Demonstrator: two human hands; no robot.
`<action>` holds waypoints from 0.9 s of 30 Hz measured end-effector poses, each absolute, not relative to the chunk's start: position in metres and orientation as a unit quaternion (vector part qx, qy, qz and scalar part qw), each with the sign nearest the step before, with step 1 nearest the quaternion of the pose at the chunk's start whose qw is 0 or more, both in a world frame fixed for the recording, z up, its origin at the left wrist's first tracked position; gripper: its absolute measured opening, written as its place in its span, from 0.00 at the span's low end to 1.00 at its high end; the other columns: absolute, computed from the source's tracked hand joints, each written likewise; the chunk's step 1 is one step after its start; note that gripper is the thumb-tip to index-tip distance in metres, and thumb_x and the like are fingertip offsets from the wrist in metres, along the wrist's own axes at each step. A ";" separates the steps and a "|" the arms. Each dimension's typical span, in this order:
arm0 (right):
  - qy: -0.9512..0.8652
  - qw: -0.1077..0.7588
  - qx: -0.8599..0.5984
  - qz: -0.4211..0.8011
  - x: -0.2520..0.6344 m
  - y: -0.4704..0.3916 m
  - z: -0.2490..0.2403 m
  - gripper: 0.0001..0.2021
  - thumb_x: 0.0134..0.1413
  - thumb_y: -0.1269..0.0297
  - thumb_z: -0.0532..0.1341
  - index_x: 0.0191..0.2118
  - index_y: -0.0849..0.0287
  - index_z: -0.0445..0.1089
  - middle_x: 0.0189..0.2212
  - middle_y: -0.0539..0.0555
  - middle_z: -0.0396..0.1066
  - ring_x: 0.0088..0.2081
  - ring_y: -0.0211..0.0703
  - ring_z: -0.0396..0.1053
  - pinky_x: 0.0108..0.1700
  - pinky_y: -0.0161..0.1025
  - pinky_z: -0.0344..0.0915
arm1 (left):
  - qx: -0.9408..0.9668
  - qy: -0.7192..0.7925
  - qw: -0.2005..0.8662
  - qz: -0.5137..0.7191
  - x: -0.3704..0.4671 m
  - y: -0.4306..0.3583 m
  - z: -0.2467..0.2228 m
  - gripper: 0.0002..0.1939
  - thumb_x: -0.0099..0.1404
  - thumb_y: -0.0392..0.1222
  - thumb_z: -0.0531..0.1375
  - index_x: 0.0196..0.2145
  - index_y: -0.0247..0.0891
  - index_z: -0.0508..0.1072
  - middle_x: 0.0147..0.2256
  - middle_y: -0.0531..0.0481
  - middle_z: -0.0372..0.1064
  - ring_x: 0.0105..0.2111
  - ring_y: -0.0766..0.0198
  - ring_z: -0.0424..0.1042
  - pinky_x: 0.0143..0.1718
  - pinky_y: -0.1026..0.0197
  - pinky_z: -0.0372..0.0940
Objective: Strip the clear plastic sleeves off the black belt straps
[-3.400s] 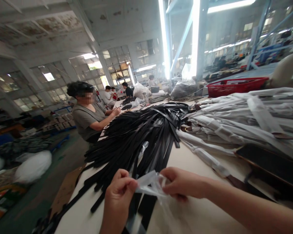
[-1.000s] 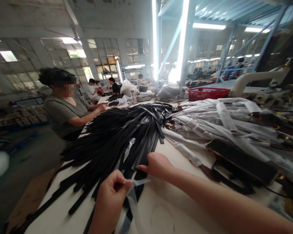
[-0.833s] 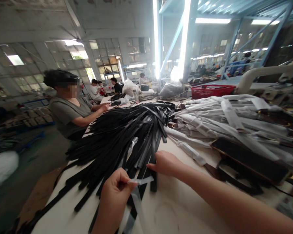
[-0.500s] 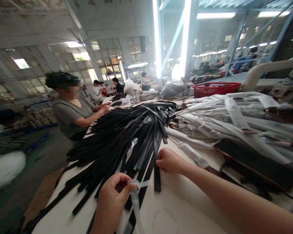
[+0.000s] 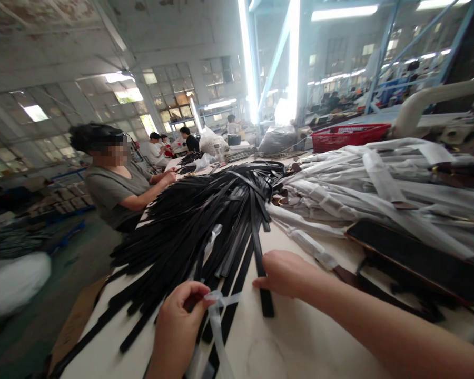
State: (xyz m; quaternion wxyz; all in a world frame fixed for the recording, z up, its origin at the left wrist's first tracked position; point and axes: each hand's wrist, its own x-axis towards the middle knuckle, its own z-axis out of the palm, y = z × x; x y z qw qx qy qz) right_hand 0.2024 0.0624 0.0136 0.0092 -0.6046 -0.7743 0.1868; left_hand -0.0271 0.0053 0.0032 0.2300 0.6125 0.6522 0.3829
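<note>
Desk under both hands: left hand pinches clear strip, right hand closed on black strap, seemingly separating it from pile ahead; clean separation calls for steady grip.

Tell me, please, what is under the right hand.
A black strap runs under the right hand, its end showing below the thumb; the table shows around it. The hand hides part of the strap and whether the fingers grip it.
</note>
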 end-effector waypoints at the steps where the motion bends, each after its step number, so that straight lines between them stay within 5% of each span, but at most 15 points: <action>1: -0.764 -0.011 -0.608 0.217 0.205 0.061 0.018 0.20 0.51 0.52 0.63 0.19 0.63 0.72 0.17 0.61 0.70 0.27 0.53 0.73 0.29 0.39 0.63 | 0.613 0.653 0.226 0.384 -0.027 0.005 0.004 0.09 0.54 0.47 0.63 0.28 0.39 0.75 0.28 0.51 0.75 0.29 0.57 0.73 0.34 0.61 0.65; 6: -0.710 -0.042 -0.579 0.400 0.213 0.065 0.022 0.21 0.49 0.65 0.61 0.08 0.61 0.63 0.07 0.54 0.61 0.20 0.44 0.69 0.29 0.35 0.65 | 0.608 0.654 0.207 0.400 -0.029 0.005 0.007 0.08 0.53 0.46 0.64 0.27 0.39 0.75 0.27 0.51 0.74 0.29 0.57 0.72 0.34 0.61 0.64; 11: -0.692 0.062 -0.556 0.456 0.205 0.076 0.008 0.12 0.41 0.72 0.61 0.13 0.61 0.63 0.10 0.48 0.63 0.17 0.37 0.65 0.21 0.30 0.60 | 0.610 0.653 0.210 0.397 -0.030 0.005 0.005 0.09 0.54 0.47 0.63 0.28 0.39 0.74 0.28 0.50 0.75 0.30 0.57 0.72 0.34 0.61 0.64; 14: -0.655 0.189 -0.477 0.555 0.195 0.077 0.004 0.05 0.47 0.67 0.61 0.25 0.60 0.65 0.15 0.45 0.64 0.18 0.33 0.65 0.19 0.27 0.57 | 0.608 0.648 0.228 0.398 -0.031 0.005 0.005 0.11 0.55 0.49 0.62 0.28 0.38 0.75 0.27 0.50 0.74 0.29 0.57 0.72 0.33 0.61 0.64; 19: -0.522 0.465 -0.227 0.678 0.182 0.068 0.008 0.20 0.47 0.52 0.68 0.35 0.61 0.63 0.23 0.48 0.70 0.21 0.32 0.68 0.22 0.27 0.63 | 0.604 0.631 0.295 0.388 -0.028 0.003 0.008 0.11 0.55 0.48 0.62 0.26 0.37 0.75 0.25 0.50 0.73 0.27 0.58 0.71 0.31 0.62 0.64; 27: -0.570 0.485 -0.199 0.633 0.172 0.049 0.007 0.19 0.51 0.52 0.67 0.35 0.62 0.62 0.24 0.50 0.71 0.23 0.36 0.72 0.24 0.30 0.68 | 0.621 0.621 0.317 0.358 -0.014 -0.004 0.005 0.08 0.55 0.45 0.61 0.26 0.37 0.74 0.26 0.50 0.71 0.29 0.59 0.69 0.32 0.62 0.62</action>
